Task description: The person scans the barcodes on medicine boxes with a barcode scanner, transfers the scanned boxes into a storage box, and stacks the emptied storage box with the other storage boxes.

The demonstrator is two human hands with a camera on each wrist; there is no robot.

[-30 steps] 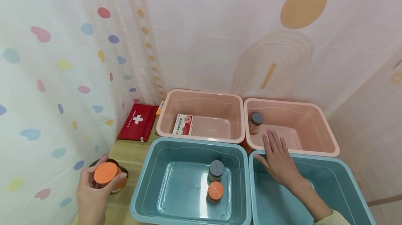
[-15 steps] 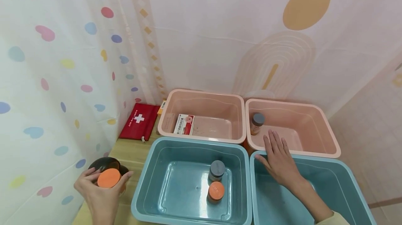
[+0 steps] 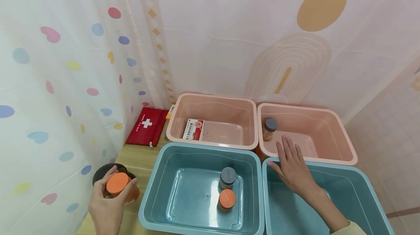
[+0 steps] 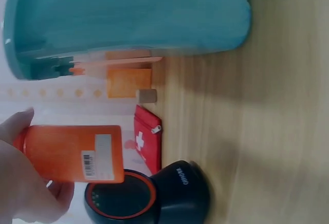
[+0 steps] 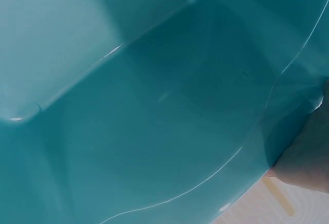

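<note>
Bottle, orange-capped, at lower left of head view, pinched by fingers of left hand. Nudged slightly right over last half-second; still outside lower-centre blue bin, so handling seems unfinished. Right hand unchanged: fingers extended, nothing grasped.

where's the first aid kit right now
The kit is on the table, left of centre in the head view, beside the left pink bin, farther back than the left hand.
</note>
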